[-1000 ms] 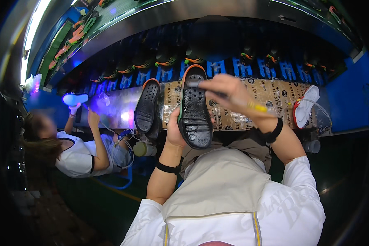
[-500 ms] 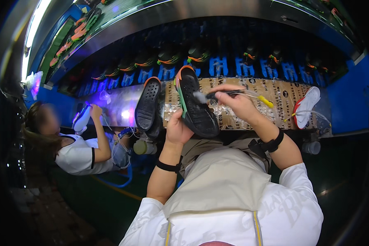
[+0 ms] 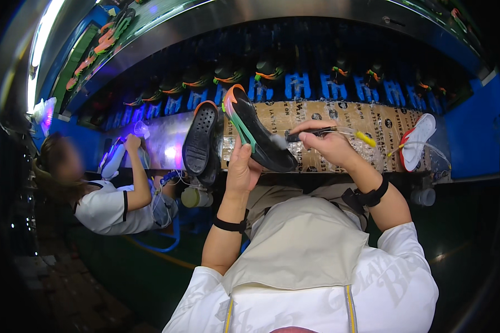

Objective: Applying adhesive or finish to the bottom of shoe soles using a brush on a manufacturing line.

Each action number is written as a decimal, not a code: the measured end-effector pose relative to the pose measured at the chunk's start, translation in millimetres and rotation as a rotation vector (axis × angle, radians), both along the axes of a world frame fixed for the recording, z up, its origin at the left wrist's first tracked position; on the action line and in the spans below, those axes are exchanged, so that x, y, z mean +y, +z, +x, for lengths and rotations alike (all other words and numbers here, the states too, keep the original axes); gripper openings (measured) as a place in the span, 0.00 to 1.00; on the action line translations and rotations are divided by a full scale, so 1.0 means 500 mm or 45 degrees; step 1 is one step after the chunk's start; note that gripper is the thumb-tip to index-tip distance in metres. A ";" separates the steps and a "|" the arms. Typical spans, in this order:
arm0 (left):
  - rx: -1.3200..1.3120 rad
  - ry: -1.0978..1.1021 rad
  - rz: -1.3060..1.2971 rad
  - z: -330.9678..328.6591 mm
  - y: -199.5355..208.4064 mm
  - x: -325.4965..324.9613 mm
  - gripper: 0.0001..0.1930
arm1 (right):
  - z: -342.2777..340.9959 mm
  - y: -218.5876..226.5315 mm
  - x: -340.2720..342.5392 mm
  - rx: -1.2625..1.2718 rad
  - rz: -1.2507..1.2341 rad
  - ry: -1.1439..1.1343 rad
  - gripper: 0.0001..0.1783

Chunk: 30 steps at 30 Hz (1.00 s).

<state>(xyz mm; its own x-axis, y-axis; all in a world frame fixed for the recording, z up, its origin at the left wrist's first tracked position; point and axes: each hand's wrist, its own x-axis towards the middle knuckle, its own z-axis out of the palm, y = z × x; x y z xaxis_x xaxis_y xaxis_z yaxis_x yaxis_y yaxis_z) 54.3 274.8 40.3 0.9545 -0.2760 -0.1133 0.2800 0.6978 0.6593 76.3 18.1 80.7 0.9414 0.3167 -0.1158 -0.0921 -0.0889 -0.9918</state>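
Note:
My left hand grips a shoe sole, its inside black and its sidewall running from orange to green. The sole is tilted, so its coloured side shows. In my right hand is a dark-handled brush, with a thin clear tube and a yellow piece at its rear. Pale bristles meet the inner edge of the sole near its lower end. Left of my left hand, another black sole with an orange rim lies at the bench edge, overlapping one more dark sole.
Cardboard under clear tape covers the bench. A white shoe piece with a red edge lies at the right with a tube across it. Below the bench edge hangs a lidded jar. Shoes on blue holders line the back. A co-worker handles a shoe at left.
The held sole has rolled over, so its green-orange sidewall now shows more and its inside less. The brush has moved slightly right and down along the sole.

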 end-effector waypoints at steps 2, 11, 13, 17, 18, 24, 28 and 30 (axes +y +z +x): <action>-0.017 0.005 -0.008 0.002 0.000 -0.003 0.38 | -0.004 -0.022 -0.002 -0.115 -0.145 -0.059 0.13; -0.032 0.104 0.154 0.008 -0.006 0.012 0.34 | 0.001 -0.048 -0.011 -0.298 -0.416 -0.128 0.11; 0.211 0.136 -0.069 0.014 -0.024 0.012 0.31 | 0.008 -0.091 -0.013 -0.553 -0.616 -0.287 0.14; 0.297 -0.099 -0.567 0.008 -0.067 0.053 0.42 | 0.020 -0.099 -0.013 -0.396 -0.244 -0.442 0.16; 0.444 0.006 -0.560 -0.007 -0.074 0.057 0.45 | 0.021 -0.121 -0.021 -0.479 -0.301 -0.472 0.16; 0.395 -0.095 -0.597 -0.052 -0.045 0.077 0.44 | -0.001 -0.253 -0.047 -0.595 -0.346 -0.582 0.17; 0.044 -0.390 -0.406 0.023 0.086 0.099 0.46 | 0.005 -0.269 -0.047 -0.582 -0.356 -0.566 0.17; -0.298 -0.397 -0.195 0.100 0.210 0.110 0.47 | 0.006 -0.254 -0.039 -0.583 -0.355 -0.559 0.17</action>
<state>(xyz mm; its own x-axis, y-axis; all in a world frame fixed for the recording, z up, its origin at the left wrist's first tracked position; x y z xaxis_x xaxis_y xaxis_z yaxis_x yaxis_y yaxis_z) 104.3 329.6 145.4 0.8176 -0.5527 0.1617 0.3481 0.6981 0.6257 79.2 -1.2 -46.3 0.9493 -0.0884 0.3018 0.2445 -0.3960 -0.8851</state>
